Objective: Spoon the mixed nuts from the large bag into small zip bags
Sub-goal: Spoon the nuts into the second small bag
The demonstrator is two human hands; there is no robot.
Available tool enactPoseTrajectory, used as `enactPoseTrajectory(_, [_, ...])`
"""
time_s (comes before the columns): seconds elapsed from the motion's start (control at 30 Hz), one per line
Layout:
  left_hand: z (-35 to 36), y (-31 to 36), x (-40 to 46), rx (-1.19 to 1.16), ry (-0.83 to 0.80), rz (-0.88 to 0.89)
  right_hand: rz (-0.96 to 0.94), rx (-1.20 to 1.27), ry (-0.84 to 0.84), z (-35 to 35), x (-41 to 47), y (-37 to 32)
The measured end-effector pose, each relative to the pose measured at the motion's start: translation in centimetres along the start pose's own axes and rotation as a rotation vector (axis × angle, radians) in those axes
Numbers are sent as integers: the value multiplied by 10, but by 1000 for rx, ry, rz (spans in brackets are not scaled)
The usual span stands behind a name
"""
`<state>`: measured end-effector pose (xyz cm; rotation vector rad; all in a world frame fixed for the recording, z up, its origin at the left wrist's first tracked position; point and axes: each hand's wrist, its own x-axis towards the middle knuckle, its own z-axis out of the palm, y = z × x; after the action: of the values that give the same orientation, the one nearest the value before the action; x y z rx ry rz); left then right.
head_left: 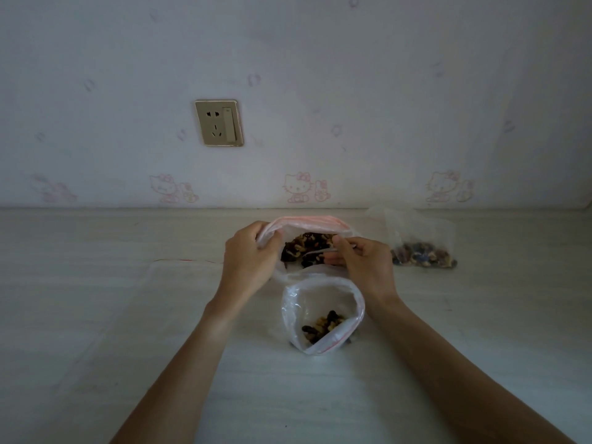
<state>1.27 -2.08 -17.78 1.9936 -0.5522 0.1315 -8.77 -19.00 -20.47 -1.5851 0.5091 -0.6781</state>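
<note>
The large clear bag (307, 223) with a pink zip strip stands open on the table, mixed nuts (309, 243) showing inside. My left hand (248, 254) grips its left rim. My right hand (362, 259) pinches a pale spoon handle (320, 251) that reaches into the nuts; the spoon's bowl is hidden. Just in front stands a small zip bag (322, 302), open at the top, with a small heap of nuts (323, 325) at its bottom.
Another small clear bag of nuts (423, 251) lies at the right near the wall. A flat clear plastic sheet or bag (134, 299) lies on the pale table (464, 347) to the left. A wall socket (219, 122) sits above.
</note>
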Motion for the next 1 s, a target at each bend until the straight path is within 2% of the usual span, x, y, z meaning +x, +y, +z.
enactPoseTrajectory(0.47, [0, -1, 0, 70, 37, 9, 30, 47, 6, -18, -3, -8])
enactPoseTrajectory(0.67, [-12, 5, -1, 13, 40, 12, 34, 71, 17, -36, -10, -25])
enactPoseTrajectory(0.87, [-26, 15, -26, 32, 173, 172, 2, 118, 52, -66, -19, -40])
enactPoseTrajectory(1.0, [-29, 23, -53, 83, 123, 250, -56, 160, 40, -81, -33, -54])
